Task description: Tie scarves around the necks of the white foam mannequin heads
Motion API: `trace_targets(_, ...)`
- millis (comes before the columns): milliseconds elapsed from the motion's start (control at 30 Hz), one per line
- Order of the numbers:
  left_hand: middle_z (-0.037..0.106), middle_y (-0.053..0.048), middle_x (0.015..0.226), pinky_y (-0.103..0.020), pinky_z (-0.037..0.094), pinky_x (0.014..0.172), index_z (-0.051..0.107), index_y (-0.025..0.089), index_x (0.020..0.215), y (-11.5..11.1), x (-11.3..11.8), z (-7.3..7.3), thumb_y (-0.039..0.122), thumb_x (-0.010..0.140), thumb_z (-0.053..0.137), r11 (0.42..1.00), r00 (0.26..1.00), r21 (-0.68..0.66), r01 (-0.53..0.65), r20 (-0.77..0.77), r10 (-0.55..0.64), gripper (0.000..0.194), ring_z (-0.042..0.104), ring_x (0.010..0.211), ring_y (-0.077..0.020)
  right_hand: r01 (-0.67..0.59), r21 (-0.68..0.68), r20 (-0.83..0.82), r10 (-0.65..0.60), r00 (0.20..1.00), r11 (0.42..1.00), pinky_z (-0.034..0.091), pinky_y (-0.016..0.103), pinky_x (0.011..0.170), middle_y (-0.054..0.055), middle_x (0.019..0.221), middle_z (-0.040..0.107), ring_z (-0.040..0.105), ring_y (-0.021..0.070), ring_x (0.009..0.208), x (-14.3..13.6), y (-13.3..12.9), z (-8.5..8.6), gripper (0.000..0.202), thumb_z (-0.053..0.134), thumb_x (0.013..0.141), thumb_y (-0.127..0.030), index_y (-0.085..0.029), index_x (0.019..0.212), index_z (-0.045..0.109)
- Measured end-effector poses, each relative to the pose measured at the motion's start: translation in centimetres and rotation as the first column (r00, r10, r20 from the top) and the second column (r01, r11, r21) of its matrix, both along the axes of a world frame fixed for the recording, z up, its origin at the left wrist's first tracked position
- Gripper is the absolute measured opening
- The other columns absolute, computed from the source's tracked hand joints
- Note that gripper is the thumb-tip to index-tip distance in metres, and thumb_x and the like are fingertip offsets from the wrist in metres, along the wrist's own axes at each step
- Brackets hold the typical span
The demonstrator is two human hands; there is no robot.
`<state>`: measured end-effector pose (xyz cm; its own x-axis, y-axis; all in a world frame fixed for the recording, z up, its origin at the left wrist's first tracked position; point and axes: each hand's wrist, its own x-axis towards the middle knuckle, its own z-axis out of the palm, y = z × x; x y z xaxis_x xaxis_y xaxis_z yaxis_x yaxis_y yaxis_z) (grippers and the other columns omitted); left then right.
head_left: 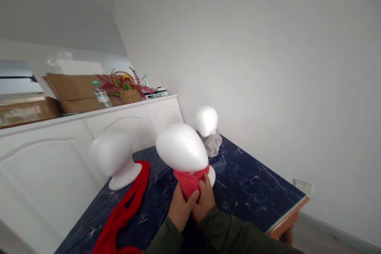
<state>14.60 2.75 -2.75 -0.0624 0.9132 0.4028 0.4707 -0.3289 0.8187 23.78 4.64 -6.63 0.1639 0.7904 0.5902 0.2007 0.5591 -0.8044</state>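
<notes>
A white mannequin head (181, 147) stands at the middle of the table, with a coral-red scarf (188, 182) around its neck. Both my hands meet at the front of that neck. My left hand (180, 206) is closed on the scarf from the left, thumb on top. From the right, my right hand (205, 200) grips the same cloth, its fingers bunched against the knot-like fold. What lies between the palms is hidden. A darker red scarf (127, 206) trails along the table to the left, running by the base of another white mannequin head (113, 152).
A third white head (207, 120) stands at the back, with grey cloth (212, 144) at its base. The dark marbled table (250, 182) meets the wall. On a white cabinet (119, 121) are a flower basket (130, 96), a bottle (102, 95) and cardboard (79, 91).
</notes>
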Motion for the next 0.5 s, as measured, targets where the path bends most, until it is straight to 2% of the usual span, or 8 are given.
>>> trace_targets(67,0.053,-0.013,0.111,-0.036,0.035,0.091,0.042,0.01,0.115,0.2,0.0,0.3,0.035,0.066,0.059,0.999,0.999,0.035,-0.031,0.031,0.03,0.057,0.049,0.102,-0.024,-0.021,-0.033,-0.016,0.021,1.0,0.999,0.023,0.043,0.1,0.013,0.127,0.033,0.028,0.0294,0.119,-0.8,-0.6,0.2,0.043,0.055,0.063,-0.024,-0.014,0.105,0.055)
trace_targets(167,0.056,-0.01,0.105,-0.036,0.038,0.088,0.047,0.011,0.11,0.4,-0.5,0.8,0.027,0.065,0.057,0.998,0.997,0.021,-0.064,0.047,0.062,0.048,0.052,0.096,-0.0236,-0.061,-0.105,-0.103,0.051,0.993,0.993,0.022,0.043,0.1,0.011,0.124,0.037,0.027,0.0297,0.119,-1.2,-1.0,0.2,0.036,0.053,0.059,-0.021,-0.016,0.095,0.058)
trace_targets(233,0.059,-0.009,0.101,-0.036,0.039,0.086,0.051,0.012,0.106,0.7,-1.3,0.8,0.02,0.065,0.051,0.994,0.994,0.0,-0.107,0.038,0.106,0.042,0.054,0.092,-0.0231,-0.123,-0.115,-0.19,0.1,0.977,0.986,0.027,0.041,0.097,0.009,0.115,0.046,0.035,0.0279,0.113,-1.1,-0.8,0.1,0.035,0.051,0.057,-0.019,-0.018,0.092,0.057)
trace_targets(333,0.062,-0.006,0.092,-0.036,0.04,0.082,0.057,0.012,0.095,1.2,-2.9,-0.1,0.017,0.064,0.044,0.985,0.985,-0.041,-0.167,0.04,0.168,0.034,0.055,0.085,-0.0224,-0.209,-0.179,-0.42,0.117,0.9,0.961,0.042,0.036,0.079,0.005,0.087,0.057,0.053,0.0217,0.085,-0.8,0.5,-0.2,0.026,0.051,0.061,-0.026,-0.018,0.086,0.053)
trace_targets(400,0.064,-0.004,0.084,-0.035,0.042,0.078,0.059,0.012,0.088,1.5,-4.0,-0.9,0.019,0.064,0.043,0.986,0.983,-0.083,-0.143,0.101,0.151,0.03,0.056,0.08,-0.0218,-0.221,-0.261,-0.556,0.041,0.83,0.94,0.046,0.032,0.065,0.001,0.071,0.056,0.054,0.0179,0.067,-0.7,1.8,-0.6,0.026,0.057,0.059,-0.034,-0.018,0.079,0.05)
trace_targets(500,0.064,-0.002,0.075,-0.033,0.044,0.073,0.06,0.011,0.085,2.1,-5.0,-1.7,0.019,0.06,0.043,0.99,0.95,-0.142,-0.003,0.308,0.047,0.032,0.057,0.076,-0.0213,-0.182,-0.323,-0.609,-0.056,0.791,0.929,0.045,0.027,0.054,-0.003,0.059,0.052,0.051,0.0137,0.054,-0.9,3.8,-1.6,0.036,0.067,0.048,-0.035,-0.018,0.071,0.045)
